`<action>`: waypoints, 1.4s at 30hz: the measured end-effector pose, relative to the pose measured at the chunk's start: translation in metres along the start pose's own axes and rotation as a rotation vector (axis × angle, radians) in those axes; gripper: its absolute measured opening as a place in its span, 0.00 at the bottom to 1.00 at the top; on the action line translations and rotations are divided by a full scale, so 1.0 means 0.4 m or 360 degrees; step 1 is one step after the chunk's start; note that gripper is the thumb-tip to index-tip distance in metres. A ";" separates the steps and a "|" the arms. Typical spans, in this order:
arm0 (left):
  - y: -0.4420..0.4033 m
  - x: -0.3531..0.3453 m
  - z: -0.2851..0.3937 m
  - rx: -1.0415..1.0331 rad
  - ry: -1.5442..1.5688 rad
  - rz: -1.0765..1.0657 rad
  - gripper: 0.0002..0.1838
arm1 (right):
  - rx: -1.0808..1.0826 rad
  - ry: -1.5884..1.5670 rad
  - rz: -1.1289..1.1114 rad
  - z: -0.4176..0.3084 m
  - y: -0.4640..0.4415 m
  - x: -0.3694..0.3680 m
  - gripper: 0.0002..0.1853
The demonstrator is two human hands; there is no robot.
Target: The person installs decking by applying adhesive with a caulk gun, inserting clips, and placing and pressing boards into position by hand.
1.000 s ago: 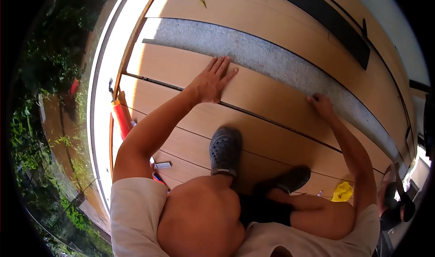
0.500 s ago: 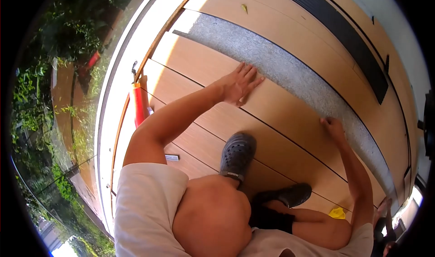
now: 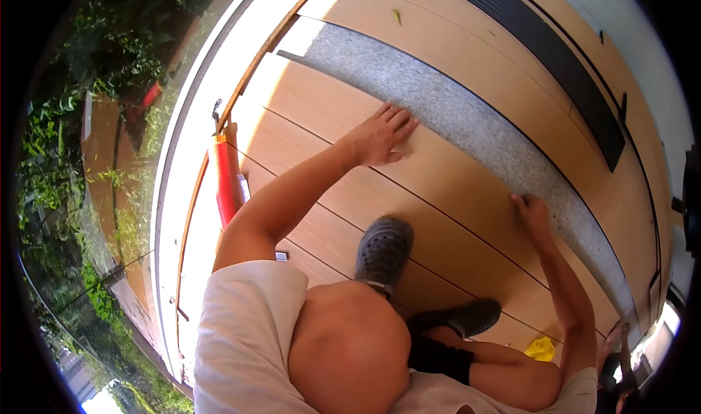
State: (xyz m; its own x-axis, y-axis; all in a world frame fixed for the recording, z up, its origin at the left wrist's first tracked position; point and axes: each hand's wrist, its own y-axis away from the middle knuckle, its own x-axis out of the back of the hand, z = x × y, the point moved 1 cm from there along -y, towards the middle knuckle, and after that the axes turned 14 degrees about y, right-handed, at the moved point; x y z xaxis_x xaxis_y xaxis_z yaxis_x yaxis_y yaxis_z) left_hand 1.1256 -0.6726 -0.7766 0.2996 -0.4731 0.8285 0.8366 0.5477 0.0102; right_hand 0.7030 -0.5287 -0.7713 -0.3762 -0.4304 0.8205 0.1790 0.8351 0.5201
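Left hand (image 3: 378,136) splayed wide, tan board (image 3: 447,169) under it; right hand (image 3: 533,217) curled at board's far edge, can't tell if gripping.

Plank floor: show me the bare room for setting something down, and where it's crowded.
Bare: the grey strip between near plank and far plank; the far plank between that strip and the black board, bar a leaf; the near plank between left hand and right hand. Crowded: around the shoes and yellow scrap, and where the left arm nears the red tube.
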 end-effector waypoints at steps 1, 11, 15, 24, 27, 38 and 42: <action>-0.001 -0.003 -0.003 -0.0014 0.0012 0.0053 0.42 | 0.0023 -0.0031 0.0043 -0.001 0.002 0.001 0.24; -0.028 -0.033 0.012 0.0167 0.0024 0.0182 0.39 | 0.0399 0.0182 0.0407 0.108 0.091 -0.035 0.14; -0.030 -0.033 0.006 0.0150 -0.0021 0.0211 0.39 | 0.0213 0.0276 0.0455 0.166 0.109 -0.036 0.11; -0.010 -0.038 0.008 0.0204 -0.0005 0.0244 0.34 | -0.0131 0.0060 0.0448 0.551 0.156 0.032 0.14; 0.004 -0.050 -0.002 0.0234 -0.0037 0.0297 0.33 | -0.0123 0.0006 0.0241 0.593 0.130 0.005 0.14; -0.009 -0.071 0.003 0.0401 -0.0110 0.0357 0.31 | -0.0043 -0.0189 0.0251 0.651 0.079 -0.045 0.11; -0.006 -0.070 -0.013 0.0394 -0.0115 0.0400 0.30 | -0.0245 -0.0209 0.0146 0.625 0.086 -0.044 0.11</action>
State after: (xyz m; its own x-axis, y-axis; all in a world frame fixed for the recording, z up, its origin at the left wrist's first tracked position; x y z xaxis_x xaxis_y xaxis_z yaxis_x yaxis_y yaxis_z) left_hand 1.1175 -0.6644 -0.8027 0.4410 -0.2572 0.8599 0.6019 0.7954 -0.0708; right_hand 0.4885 -0.4066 -0.8272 -0.4651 -0.2983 0.8335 0.3511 0.8021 0.4830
